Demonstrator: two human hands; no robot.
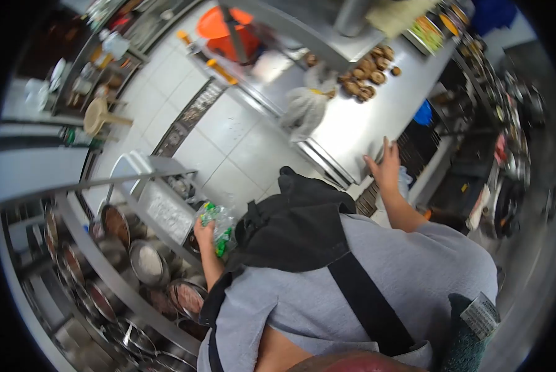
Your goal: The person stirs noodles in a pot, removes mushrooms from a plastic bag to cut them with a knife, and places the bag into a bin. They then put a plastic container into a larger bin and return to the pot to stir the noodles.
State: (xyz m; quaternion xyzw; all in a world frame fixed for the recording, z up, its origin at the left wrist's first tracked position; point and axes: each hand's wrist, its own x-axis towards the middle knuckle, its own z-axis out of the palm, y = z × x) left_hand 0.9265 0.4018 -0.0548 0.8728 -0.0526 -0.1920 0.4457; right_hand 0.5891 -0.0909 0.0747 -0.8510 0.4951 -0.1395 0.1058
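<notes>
My left hand (205,234) is closed on a crumpled clear plastic bag (219,222) with green and yellow print, held low beside the metal shelf rack. My right hand (386,166) is empty, its fingers spread, by the near corner of the steel counter (346,127); whether it touches the metal I cannot tell. On that counter lies a pile of brown mushrooms (369,73). A whitish plastic bag (306,108), its contents unclear, rests at the counter's left edge.
A rack (123,273) with several metal pots and bowls stands at my left. A white bin (160,204) is beside it. Ahead are an orange bucket (225,28) and a stool (96,116). A black grate (417,146) and cookware line the right.
</notes>
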